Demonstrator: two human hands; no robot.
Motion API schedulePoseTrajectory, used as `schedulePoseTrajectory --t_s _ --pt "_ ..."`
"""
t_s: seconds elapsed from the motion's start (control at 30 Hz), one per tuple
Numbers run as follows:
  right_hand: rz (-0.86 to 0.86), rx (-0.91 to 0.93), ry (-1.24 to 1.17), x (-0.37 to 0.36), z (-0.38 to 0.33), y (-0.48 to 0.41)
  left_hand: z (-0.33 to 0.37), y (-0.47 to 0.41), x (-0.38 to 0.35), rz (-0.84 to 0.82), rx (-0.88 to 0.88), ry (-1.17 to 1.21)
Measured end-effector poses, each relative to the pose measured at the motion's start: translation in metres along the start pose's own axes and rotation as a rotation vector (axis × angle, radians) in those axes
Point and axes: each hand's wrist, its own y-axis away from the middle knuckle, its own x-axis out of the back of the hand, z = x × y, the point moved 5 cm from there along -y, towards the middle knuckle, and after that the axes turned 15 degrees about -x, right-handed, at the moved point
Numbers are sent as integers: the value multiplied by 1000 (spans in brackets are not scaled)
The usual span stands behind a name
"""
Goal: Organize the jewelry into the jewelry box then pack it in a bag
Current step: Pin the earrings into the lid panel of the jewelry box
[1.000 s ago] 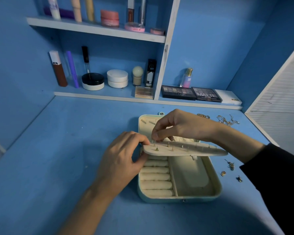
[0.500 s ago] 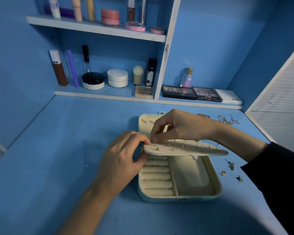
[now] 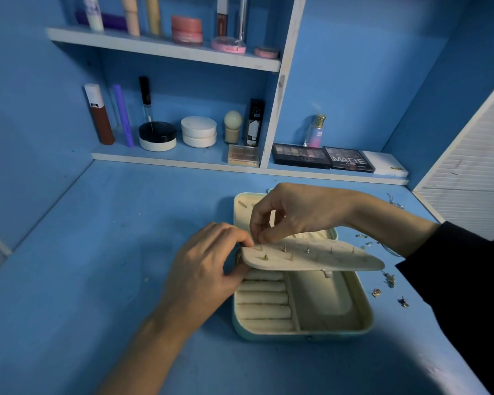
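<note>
Head camera view, looking down at an open jewelry box [image 3: 303, 333] with a pale teal shell and cream lining, lying flat on a blue table [image 3: 97, 252] right of centre, nearer the front edge than the back. Ring rolls [image 3: 264, 302] fill the box's left side and an open compartment its right. A cream earring panel [image 3: 325, 262] is raised level above the box, with small studs poking up through it. The left hand [image 3: 203, 269] grips the panel's left end, fingers curled on top and thumb underneath. The right hand [image 3: 297, 215] reaches across from the right in a dark sleeve, thumb and forefinger pinched together on a stud [image 3: 260, 246] at the panel's far left corner. Loose earrings [image 3: 389, 279] lie scattered just beside the box toward the table's right edge, and thin chains [image 3: 394, 201] sit near the back right corner. Shelves [image 3: 160, 48] along the back edge hold cosmetic jars, tubes and eyeshadow palettes [image 3: 301, 155].
</note>
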Motion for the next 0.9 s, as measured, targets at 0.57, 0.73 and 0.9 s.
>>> schedulePoseTrajectory --t_s 0.57,0.73,0.9 --pt "-67 -125 198 -3 -9 -12 -3 5 -3 -49 -5 -20" --pt "-73 -153 212 -2 -11 -12 -2 5 -3 -26 -22 -2" --pt "-58 -160 201 -2 -10 -8 -3 5 -4 -16 -21 -1"
